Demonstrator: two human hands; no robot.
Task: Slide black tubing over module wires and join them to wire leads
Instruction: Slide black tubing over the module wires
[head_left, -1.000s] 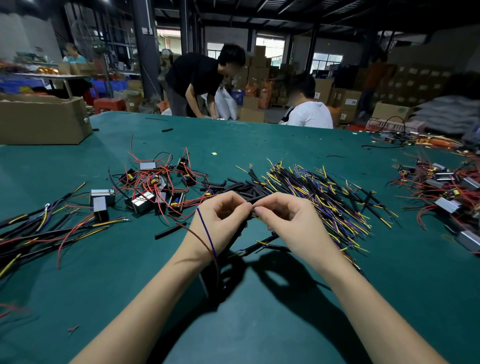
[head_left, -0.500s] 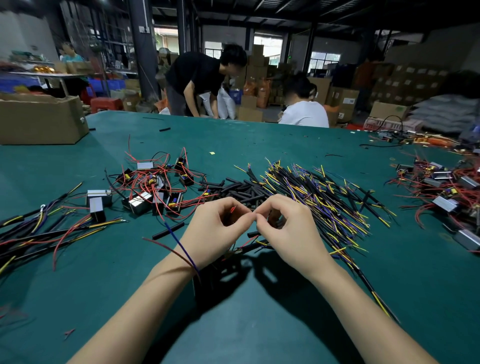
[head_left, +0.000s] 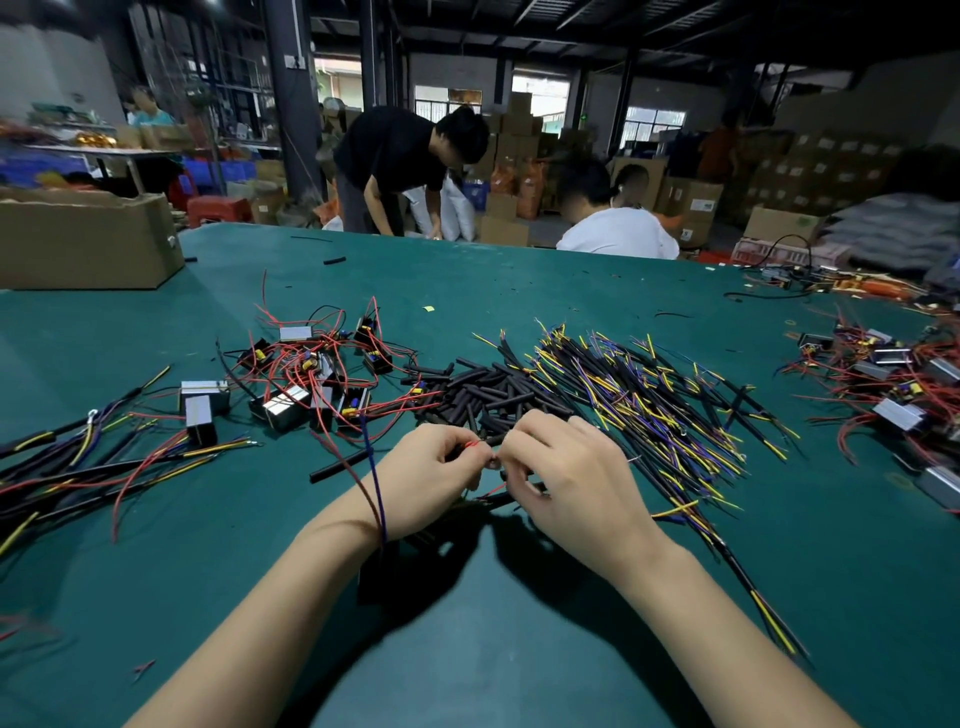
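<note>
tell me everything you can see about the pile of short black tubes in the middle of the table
The tube pile is a loose heap of short matte black sleeves, rubbery or plastic by the look, lying flat and crisscrossed on the green table. It sits just beyond both hands, between the modules on its left and the wire leads on its right, whose edges overlap it. One longer tube lies apart, nearer left.

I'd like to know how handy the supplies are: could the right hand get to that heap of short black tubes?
Probably yes: the right hand works just in front of the black tubes, nothing between, though it pinches a red wire.
</note>
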